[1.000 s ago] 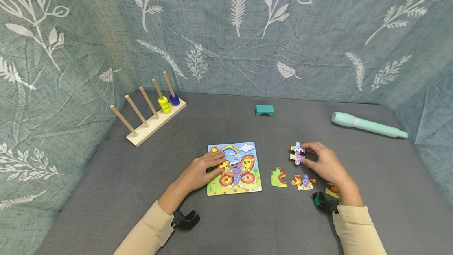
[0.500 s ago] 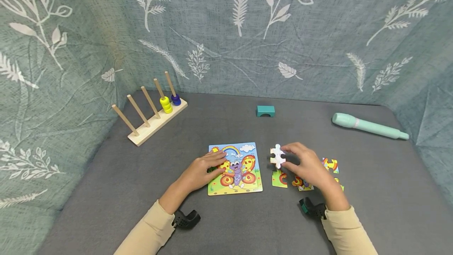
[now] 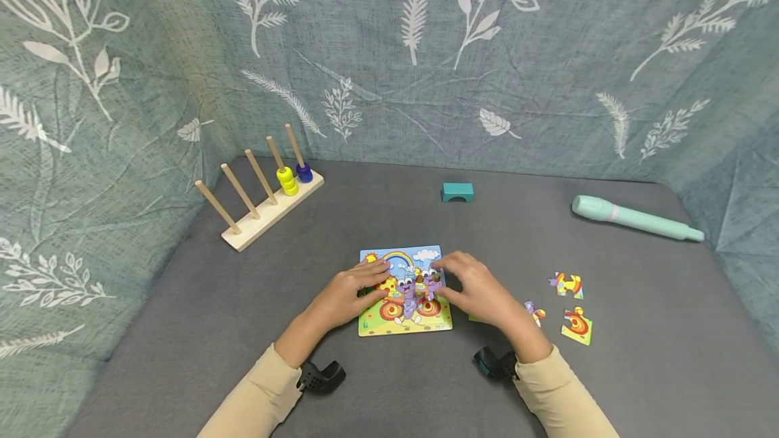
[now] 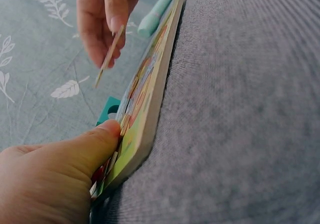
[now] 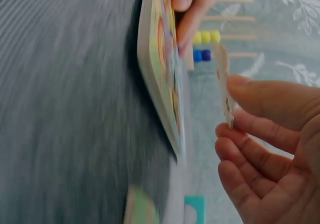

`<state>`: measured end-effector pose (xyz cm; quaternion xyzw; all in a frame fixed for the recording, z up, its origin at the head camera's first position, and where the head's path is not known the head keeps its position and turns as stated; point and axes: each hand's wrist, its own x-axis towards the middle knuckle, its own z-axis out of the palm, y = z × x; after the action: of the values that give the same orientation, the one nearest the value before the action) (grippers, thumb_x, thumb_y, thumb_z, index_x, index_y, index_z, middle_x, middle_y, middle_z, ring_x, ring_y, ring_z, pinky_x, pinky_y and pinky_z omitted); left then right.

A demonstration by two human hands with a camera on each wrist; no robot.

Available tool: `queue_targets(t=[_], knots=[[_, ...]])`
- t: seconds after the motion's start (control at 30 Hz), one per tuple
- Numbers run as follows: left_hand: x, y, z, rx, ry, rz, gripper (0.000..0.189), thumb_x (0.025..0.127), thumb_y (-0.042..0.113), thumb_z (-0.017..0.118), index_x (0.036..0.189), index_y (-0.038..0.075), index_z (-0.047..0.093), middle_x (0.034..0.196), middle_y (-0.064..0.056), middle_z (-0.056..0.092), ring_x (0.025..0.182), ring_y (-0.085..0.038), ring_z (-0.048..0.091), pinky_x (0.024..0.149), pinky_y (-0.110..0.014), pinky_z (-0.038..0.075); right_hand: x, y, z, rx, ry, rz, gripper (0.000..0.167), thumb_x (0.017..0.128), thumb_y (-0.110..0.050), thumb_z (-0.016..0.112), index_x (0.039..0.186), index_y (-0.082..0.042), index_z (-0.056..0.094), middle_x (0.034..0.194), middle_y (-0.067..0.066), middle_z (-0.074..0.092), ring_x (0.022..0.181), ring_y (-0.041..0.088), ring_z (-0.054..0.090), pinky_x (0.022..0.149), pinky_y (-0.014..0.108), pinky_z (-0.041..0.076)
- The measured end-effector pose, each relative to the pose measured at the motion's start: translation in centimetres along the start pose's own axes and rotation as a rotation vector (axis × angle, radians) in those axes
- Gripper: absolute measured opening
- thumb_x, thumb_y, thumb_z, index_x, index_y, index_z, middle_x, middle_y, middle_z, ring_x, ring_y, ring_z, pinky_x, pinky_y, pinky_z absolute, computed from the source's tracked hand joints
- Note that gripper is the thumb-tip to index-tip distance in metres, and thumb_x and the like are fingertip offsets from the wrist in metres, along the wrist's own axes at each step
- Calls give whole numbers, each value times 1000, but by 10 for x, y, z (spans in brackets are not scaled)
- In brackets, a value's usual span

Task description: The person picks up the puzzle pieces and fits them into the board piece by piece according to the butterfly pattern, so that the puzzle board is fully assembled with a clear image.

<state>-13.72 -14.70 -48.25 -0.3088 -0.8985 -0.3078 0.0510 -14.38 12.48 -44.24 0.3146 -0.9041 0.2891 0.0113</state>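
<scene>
A square butterfly puzzle board (image 3: 374, 325) lies on the grey cloth in front of me. My left hand (image 3: 341, 297) rests on its left side, fingers stretched over the picture; in the left wrist view the thumb (image 4: 102, 139) presses on its top face. Above the board's right part, my right hand (image 3: 483, 295) pinches a puzzle piece (image 3: 429, 284) between thumb and fingers. In the right wrist view this puzzle piece (image 5: 223, 84) stands nearly edge-on, apart from the board (image 5: 145, 49). Part of the picture lies hidden under my left hand.
Loose puzzle pieces (image 3: 576, 326) lie right of the board, some partly covered by my right hand and wrist. A wooden peg stacker (image 3: 262, 220) with yellow and blue rings stands back left. A teal arch block (image 3: 458, 190) and a mint-green flashlight-shaped object (image 3: 639, 218) lie farther back.
My right hand has carried the puzzle piece leftward from beside the board to above its right part, turning it on the way. My left hand has stayed on the board.
</scene>
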Motion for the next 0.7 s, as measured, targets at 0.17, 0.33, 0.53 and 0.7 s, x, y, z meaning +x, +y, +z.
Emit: queue_targets(t=[0.17,0.33,0.53,0.7], knots=[[0,-2,0,-1,6,13,38,91,24,65,124,6,63,132,-7,58,128,-24,51,111,-40,38,10,-8,11,-10,-24,-5,36,86,-18,71,118,-4,63,114,8,62,108,25,58,92,44,50],[0,-2,0,-6,10,22,38,90,24,65,124,6,64,132,-7,58,127,-24,51,111,-41,37,17,-14,18,-13,-50,-5,33,87,-17,69,116,-3,64,113,9,62,108,25,58,93,42,50],[0,-2,0,-6,8,22,37,91,24,65,124,7,64,132,-7,59,127,-23,51,112,-42,37,22,-18,26,-15,-69,11,33,85,-15,70,115,-2,65,110,8,62,104,23,58,90,40,51],[0,-2,0,-8,6,20,37,91,23,65,124,6,64,132,-7,59,127,-23,51,111,-42,37,24,-21,31,-26,-76,12,35,84,-15,72,116,-2,64,108,8,62,102,24,58,88,39,52]])
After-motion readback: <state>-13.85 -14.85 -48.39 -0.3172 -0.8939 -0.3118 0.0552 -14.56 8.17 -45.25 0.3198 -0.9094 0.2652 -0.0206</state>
